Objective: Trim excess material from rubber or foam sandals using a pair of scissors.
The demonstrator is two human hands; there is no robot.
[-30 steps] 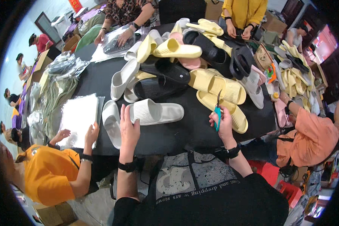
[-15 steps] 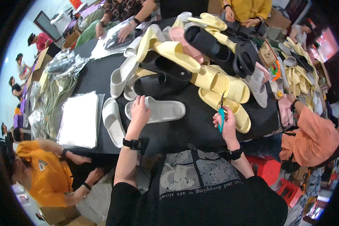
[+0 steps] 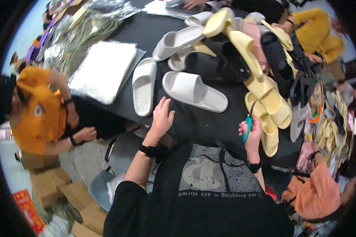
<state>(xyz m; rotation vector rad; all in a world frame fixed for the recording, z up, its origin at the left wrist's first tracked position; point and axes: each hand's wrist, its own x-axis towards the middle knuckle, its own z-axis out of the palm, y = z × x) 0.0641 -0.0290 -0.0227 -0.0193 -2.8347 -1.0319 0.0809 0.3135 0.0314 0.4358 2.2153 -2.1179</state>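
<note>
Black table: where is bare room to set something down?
Bare table lies between left hand, scissors and white slippers; another strip separates them from the white stack. Crowded: the right, where yellow slippers and black slippers pile.

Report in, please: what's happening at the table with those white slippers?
Left grip empty, near two white slippers. Right grip holding teal-handled scissors. Both slippers flat on black table, mixed-colour slipper heap just beyond.

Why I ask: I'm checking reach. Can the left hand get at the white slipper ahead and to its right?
Probably yes. The left hand looks empty, just short of the white slipper, and nothing shows between them on the black tabletop.
</note>
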